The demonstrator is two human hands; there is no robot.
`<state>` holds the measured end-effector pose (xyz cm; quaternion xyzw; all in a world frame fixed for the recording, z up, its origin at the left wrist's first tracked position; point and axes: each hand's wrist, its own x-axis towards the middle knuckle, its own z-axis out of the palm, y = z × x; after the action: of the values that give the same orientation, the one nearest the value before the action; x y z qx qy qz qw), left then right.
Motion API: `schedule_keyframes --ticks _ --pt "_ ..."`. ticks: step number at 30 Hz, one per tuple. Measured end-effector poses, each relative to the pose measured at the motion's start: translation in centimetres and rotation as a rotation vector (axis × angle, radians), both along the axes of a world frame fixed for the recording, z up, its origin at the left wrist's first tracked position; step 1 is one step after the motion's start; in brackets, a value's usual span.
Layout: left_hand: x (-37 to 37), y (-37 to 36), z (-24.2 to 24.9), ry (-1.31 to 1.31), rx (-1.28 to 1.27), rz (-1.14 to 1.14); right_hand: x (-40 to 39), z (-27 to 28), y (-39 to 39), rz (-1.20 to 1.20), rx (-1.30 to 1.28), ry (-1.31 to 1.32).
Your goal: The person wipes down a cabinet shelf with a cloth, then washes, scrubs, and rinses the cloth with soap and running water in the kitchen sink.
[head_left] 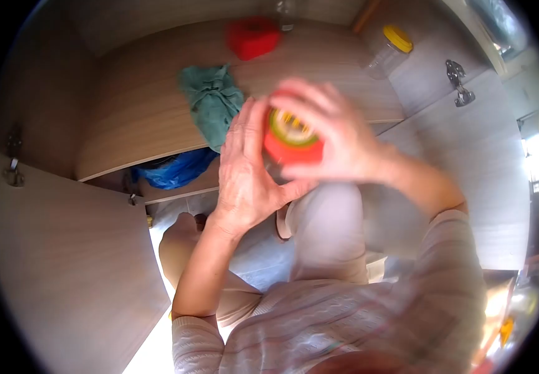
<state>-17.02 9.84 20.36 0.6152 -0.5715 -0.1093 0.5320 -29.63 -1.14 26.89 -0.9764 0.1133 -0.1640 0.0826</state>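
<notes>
A red-topped jar (293,134) with a round yellow-and-green label on its top is held up between my two hands, in front of the cabinet shelf. My right hand (338,134) curls over its right side, fingers across the far edge and thumb along the near edge; motion blurs it. My left hand (244,168) cups the jar from the left, its fingers along the side and its thumb stretched below. The jar's lower part is hidden by my hands. Just left of my left fingers, a crumpled green cloth (210,103) lies on the shelf (132,115).
On the shelf stand a red object (254,38), a clear jar with a yellow lid (397,40) and a clear glass item (285,14). A blue plastic bag (176,169) sits below. Open cabinet doors (64,249) flank me, with metal hinges (459,84).
</notes>
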Motion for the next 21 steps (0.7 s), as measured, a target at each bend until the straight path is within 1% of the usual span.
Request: schedule_keyframes --ticks 1,2,3,5,6,8,10,11,12,15,18,20,21 --pt "-0.5 -0.1 -0.1 0.039 -0.020 0.001 -0.2 -1.0 0.9 -0.011 0.018 -0.012" --pt "-0.6 0.0 -0.2 0.041 -0.060 0.000 -0.6 -1.7 0.6 0.015 0.181 -0.016" --pt "-0.7 0.1 -0.5 0.074 -0.013 -0.032 -0.8 -2.3 0.2 0.044 0.344 -0.021" --pt "-0.7 0.0 -1.7 0.140 0.083 -0.088 -1.6 -2.5 -1.9 0.082 1.051 0.142" --pt "-0.7 -0.2 -2.6 0.084 0.082 -0.076 -2.0 -1.8 -5.7 0.048 0.737 0.059" --pt "-0.9 -0.5 -3.7 0.087 0.184 -0.141 -2.9 -0.3 -13.2 -0.185 0.073 -0.075" --pt "-1.3 -0.7 -5.2 0.057 0.266 -0.191 -6.1 0.2 -25.1 -0.745 -0.285 -0.009" --pt "-1.4 -0.6 -6.0 0.020 0.316 -0.196 -7.5 1.3 -29.2 -0.980 -0.241 0.189" --pt "-1.5 -0.6 -6.7 -0.018 0.369 -0.202 -9.9 0.3 -35.0 -0.993 -0.307 0.190" --pt "-1.4 -0.2 -8.2 -0.252 0.449 -0.152 -10.0 -0.5 -36.1 -1.047 -0.032 0.205" --pt "-0.8 0.2 -10.6 -0.268 0.477 -0.126 -9.2 -0.4 -35.6 -1.075 0.003 0.223" --pt "-0.6 0.9 -12.1 -0.254 0.498 -0.104 -8.6 0.2 -32.9 -0.944 0.015 0.170" --pt "-0.3 0.9 -12.6 -0.247 0.557 -0.108 -8.4 0.6 -31.1 -0.868 0.051 0.120"
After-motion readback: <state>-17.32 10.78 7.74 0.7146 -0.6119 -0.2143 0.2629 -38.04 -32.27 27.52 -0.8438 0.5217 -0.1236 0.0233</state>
